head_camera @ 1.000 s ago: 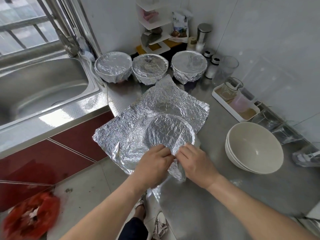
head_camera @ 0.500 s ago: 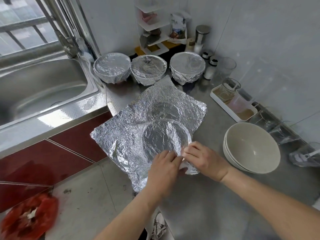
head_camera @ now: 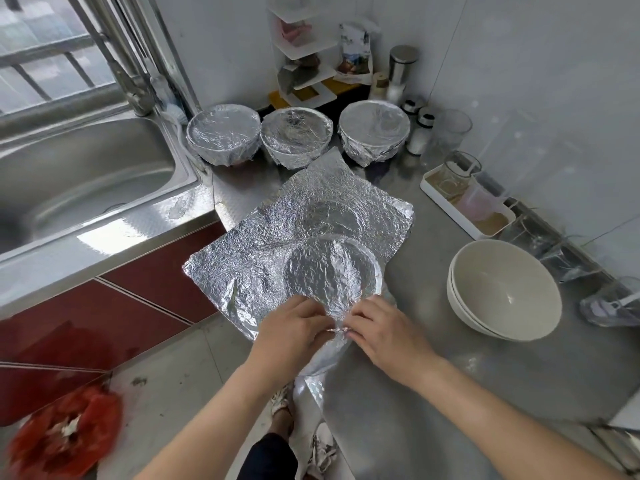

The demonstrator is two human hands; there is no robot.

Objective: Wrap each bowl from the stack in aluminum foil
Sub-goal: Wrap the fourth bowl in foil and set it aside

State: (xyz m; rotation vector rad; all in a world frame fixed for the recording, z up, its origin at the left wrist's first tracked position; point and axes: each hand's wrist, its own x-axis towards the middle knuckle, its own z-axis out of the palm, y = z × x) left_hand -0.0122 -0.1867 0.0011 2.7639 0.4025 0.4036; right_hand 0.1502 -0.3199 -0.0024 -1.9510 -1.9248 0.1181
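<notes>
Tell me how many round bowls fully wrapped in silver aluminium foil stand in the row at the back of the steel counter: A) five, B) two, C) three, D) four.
C: the left foil-wrapped bowl, middle foil-wrapped bowl and right foil-wrapped bowl make three; the stack of plain white bowls sits bare.

Steel sink and tap left of the surface; white corner shelf, two shakers and a tray of glasses along the wall; red bag on the floor.
</notes>
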